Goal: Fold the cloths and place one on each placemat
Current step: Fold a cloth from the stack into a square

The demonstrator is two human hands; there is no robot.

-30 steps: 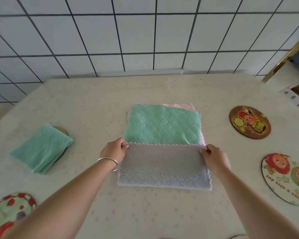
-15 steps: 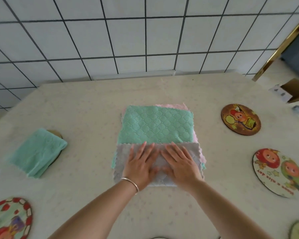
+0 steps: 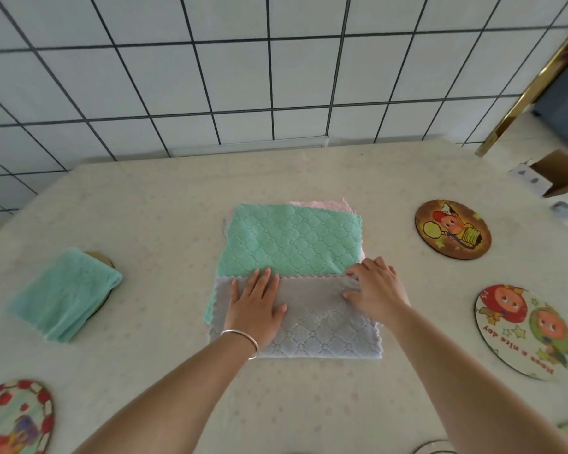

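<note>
I look down at a pale worktop (image 3: 164, 204) set against a tiled wall; in the middle lies a stack of cloths, with a grey cloth (image 3: 322, 326) folded in half on top at the near side, a green cloth (image 3: 289, 240) spread beneath it, and a pink cloth (image 3: 315, 203) showing only as a thin edge at the far side.

My left hand (image 3: 256, 306) lies open and flat, palm down, pinning the left part of the grey cloth; my right hand (image 3: 376, 290) rests on its far right corner with the fingers curled, seemingly pinching the edge, though I cannot tell how firmly.

To the far left, a folded green cloth (image 3: 63, 293) already sits on a placemat (image 3: 104, 258) that it almost hides; a round picture placemat (image 3: 452, 229) lies bare at the far right, a second (image 3: 525, 332) bare at the near right, and a third (image 3: 15, 417) bare at the near left corner.

What I judge could go wrong: the grey cloth is soft and lies on loose layers, so a sideways fold may drag the green cloth with it or leave the scalloped edges misaligned; lifting it away may also pull the stack askew if my left hand lets go unevenly.
</note>
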